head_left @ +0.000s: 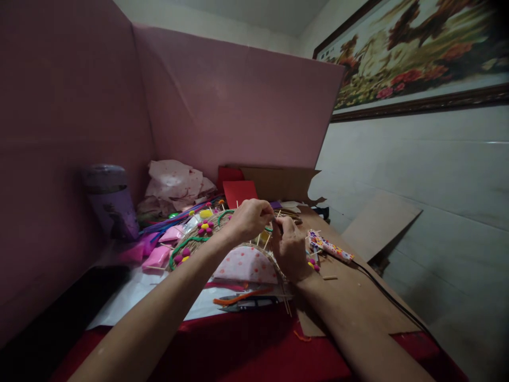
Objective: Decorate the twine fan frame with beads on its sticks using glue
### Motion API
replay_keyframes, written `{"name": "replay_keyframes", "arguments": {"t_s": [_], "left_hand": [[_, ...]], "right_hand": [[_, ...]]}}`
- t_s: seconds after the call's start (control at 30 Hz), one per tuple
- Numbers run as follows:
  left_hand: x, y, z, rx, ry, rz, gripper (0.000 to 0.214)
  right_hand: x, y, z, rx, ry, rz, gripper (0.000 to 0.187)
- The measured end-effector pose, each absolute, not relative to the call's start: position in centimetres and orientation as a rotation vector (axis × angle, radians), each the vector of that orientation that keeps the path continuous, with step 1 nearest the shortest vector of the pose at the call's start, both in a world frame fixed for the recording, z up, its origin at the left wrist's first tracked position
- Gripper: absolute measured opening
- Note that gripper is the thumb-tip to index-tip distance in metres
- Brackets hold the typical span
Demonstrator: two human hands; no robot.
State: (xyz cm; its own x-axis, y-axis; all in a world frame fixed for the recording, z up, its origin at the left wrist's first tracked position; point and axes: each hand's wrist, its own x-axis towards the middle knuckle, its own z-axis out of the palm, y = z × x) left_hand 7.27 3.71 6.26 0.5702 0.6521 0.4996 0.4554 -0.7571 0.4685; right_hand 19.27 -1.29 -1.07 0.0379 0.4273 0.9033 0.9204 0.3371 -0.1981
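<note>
Left hand (254, 218), right hand (289, 248) close together, fingers bent; contact hidden, can't tell if anything's held. Looks like small-part fitting; next move calls for steady touch. Twine piece (217, 224) just below, mid-scene: rounded, brown, green strips (194, 239), pink flowers (205, 228). Spotted cloth (246, 265) nearer; snips (260, 303) nearer yet; corded tool (330, 247) right.

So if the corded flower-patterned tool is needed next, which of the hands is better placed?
Probably the right hand: it is nearer the corded flower-patterned tool, which lies on that side. The left hand would have to reach past the right.
</note>
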Motion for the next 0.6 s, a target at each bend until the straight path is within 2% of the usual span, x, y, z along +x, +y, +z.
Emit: {"name": "replay_keyframes", "arguments": {"t_s": [0.33, 0.6], "left_hand": [[7.20, 3.80, 6.25, 2.547, 0.981, 0.952, 0.017], [6.54, 3.55, 6.39, 2.849, 0.959, 0.734, 0.019]], "right_hand": [[19.45, -1.32, -0.95, -1.274, -1.594, -0.631, 0.016], [19.87, -1.58, -0.73, -1.418, -1.689, -0.825, 0.015]]}}
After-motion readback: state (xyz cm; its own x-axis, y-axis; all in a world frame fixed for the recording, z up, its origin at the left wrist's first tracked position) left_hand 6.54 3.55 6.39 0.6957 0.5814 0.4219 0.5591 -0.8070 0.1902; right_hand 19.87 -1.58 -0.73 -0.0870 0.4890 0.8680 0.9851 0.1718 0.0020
